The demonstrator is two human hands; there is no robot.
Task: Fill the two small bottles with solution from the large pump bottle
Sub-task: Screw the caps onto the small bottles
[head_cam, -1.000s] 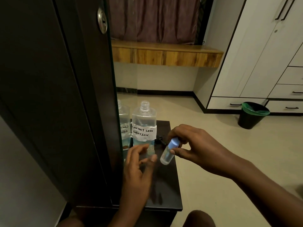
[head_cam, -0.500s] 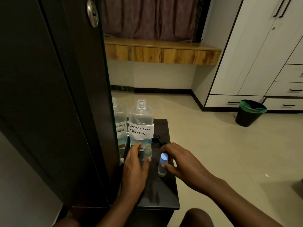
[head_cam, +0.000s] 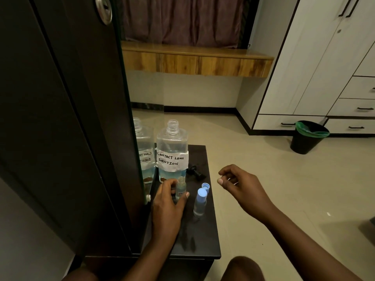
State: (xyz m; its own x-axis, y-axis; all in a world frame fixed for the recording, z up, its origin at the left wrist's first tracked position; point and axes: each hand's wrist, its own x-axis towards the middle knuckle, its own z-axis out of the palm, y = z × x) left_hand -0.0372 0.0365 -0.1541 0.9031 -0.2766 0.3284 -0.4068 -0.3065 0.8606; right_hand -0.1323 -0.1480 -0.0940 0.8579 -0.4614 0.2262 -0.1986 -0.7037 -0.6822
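Presently, lower centre: left hand [head_cam: 169,201] wraps the uncapped small bottle [head_cam: 180,187] upright on the table [head_cam: 203,240], likely steadying it for filling. Capped bottle [head_cam: 200,202] stands just beside; loose cap [head_cam: 205,185] behind. Large bottle [head_cam: 172,153] open behind. Right hand [head_cam: 239,187] empty, loosely curled.

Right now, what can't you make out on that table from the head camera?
- Uncapped small bottle: fill level hidden by the left hand gripping it.
- Capped small bottle: fill level too dim to judge.
- Black pump part: too dark to tell its shape.
- Right hand: hovers empty, fingertips blurred.
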